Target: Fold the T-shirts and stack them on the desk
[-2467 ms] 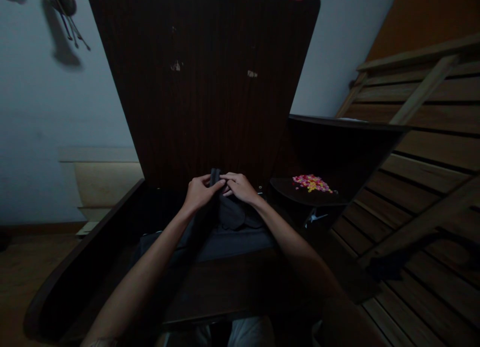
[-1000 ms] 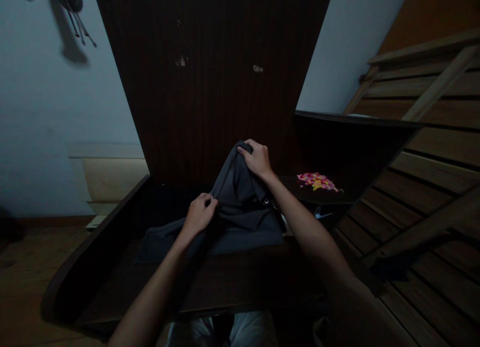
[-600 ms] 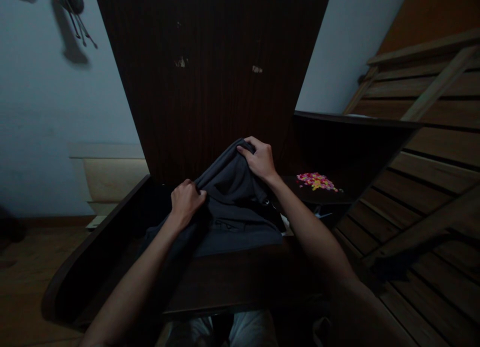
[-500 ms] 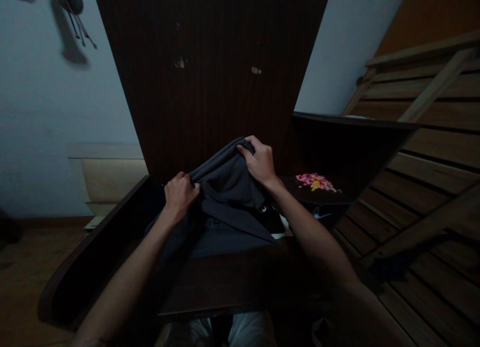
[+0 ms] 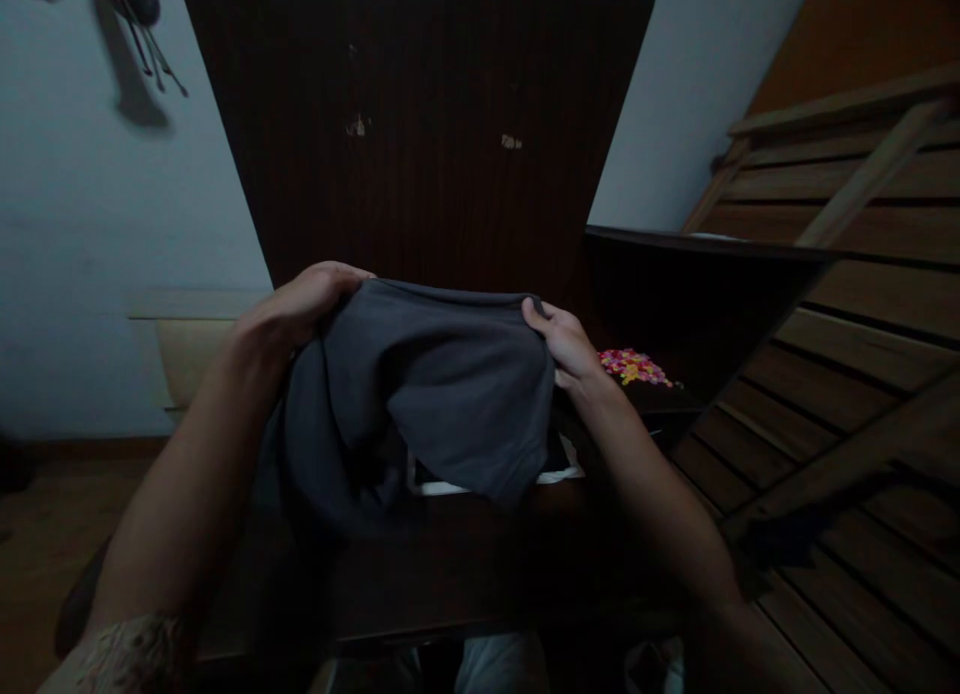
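A dark grey piece of cloth (image 5: 465, 384), perhaps a garment, hangs in folds between my two hands above the dark wooden desk (image 5: 420, 584). At its upper left corner my left hand (image 5: 322, 294) is closed on the edge, the fingertips partly hidden behind the fabric. My right hand (image 5: 562, 339) pinches the upper right corner, thumb on the near side. The top edge is stretched nearly level between them. Lower folds droop to the left and toward the desktop. Partly covered beneath the cloth lies a flat dark object with a white edge (image 5: 446, 488).
A tall dark panel (image 5: 435, 194) with chipped spots rises behind the desk. To the right, a small pile of pink and yellow pieces (image 5: 636, 366) sits in a dark open compartment. Slatted wood (image 5: 862, 374) leans at far right. Keys or similar hang on the left wall.
My left hand has moved left and up, my right hand slightly right and down. The cloth, bunched and slanted before, is now lifted and spread wider, with its top edge nearly level.
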`<state>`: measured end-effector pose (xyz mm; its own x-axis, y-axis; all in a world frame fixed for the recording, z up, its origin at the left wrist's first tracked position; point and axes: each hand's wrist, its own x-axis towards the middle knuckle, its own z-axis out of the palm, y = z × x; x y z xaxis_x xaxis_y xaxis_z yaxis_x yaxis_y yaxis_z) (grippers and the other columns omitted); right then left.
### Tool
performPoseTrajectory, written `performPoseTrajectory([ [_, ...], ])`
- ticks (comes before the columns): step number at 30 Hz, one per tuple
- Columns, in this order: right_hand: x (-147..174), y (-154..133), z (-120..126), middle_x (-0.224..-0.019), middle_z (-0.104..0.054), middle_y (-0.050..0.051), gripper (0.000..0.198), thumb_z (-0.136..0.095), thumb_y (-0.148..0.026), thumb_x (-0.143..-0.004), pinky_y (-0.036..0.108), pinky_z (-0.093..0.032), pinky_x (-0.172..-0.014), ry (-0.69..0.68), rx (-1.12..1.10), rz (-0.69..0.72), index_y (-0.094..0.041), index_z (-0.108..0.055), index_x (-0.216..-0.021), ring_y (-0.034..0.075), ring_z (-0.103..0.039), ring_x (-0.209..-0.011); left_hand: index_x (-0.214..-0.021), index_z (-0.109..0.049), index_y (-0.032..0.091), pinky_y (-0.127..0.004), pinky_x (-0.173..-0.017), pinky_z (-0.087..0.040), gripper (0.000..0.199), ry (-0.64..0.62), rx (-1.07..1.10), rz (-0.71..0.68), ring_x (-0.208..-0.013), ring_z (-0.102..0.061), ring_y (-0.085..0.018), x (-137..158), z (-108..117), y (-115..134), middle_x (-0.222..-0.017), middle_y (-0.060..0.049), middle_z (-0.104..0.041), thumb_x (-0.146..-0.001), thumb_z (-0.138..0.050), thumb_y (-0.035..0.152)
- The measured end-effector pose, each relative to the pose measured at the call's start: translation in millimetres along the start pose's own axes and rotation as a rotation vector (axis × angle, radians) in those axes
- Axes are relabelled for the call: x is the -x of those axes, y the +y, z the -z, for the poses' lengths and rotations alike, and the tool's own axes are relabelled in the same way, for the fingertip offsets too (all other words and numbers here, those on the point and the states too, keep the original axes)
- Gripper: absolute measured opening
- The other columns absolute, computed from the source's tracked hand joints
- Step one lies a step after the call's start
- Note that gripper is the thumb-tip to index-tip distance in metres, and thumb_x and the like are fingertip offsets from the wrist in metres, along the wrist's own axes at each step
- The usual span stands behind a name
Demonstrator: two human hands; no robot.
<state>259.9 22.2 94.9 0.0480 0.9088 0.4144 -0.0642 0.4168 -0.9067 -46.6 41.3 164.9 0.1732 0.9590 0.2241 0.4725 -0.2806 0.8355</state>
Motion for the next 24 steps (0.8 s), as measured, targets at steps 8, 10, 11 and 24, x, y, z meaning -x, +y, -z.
performPoseTrajectory([
  [8,-9.9,100.9,56.0,-0.066,-0.067,0.001,0.030,-0.080,-0.041,-0.069,0.024,-0.049,-0.060,0.056,0.370,-0.469,-0.016,-0.063,-0.070,0.015,-0.061,-0.063,-0.083,-0.069,0.013,-0.023,-0.068,-0.049,0.026,-0.548,-0.788,0.019,-0.086,-0.069,-0.020,-37.9,-111.7,-82.9,-0.091,-0.010,-0.075,-0.073,-0.045,0.013],
  [10,-4.6,131.2,60.2,-0.067,-0.067,0.001,0.029,-0.076,-0.041,-0.071,0.025,-0.048,-0.063,0.130,0.464,-0.501,-0.017,-0.061,-0.068,0.016,-0.062,-0.066,-0.091,-0.069,0.013,-0.024,-0.074,-0.050,0.028,-0.544,-0.809,0.018,-0.092,-0.070,-0.022,-30.9,-142.7,-111.5,-0.099,-0.014,-0.074,-0.076,-0.046,0.013],
  [11,-1.2,143.6,61.6,-0.069,-0.068,0.001,0.028,-0.074,-0.041,-0.072,0.025,-0.048,-0.065,0.149,0.482,-0.506,-0.017,-0.061,-0.068,0.016,-0.062,-0.068,-0.097,-0.068,0.012,-0.026,-0.078,-0.050,0.030,-0.527,-0.811,0.007,-0.098,-0.069,-0.023,-25.9,-153.9,-123.5,-0.105,-0.016,-0.073,-0.078,-0.045,0.012],
  [24,60.7,153.0,102.1,-0.078,-0.072,0.007,0.050,-0.086,-0.057,-0.057,0.024,-0.050,-0.054,-0.084,0.497,-0.868,-0.016,-0.065,-0.078,0.018,-0.067,-0.069,-0.137,-0.046,0.014,-0.049,-0.099,-0.040,0.073,-0.278,-0.863,0.024,-0.124,-0.052,-0.038,52.9,-121.0,-173.8,-0.137,-0.021,-0.056,-0.078,-0.054,0.057],
])
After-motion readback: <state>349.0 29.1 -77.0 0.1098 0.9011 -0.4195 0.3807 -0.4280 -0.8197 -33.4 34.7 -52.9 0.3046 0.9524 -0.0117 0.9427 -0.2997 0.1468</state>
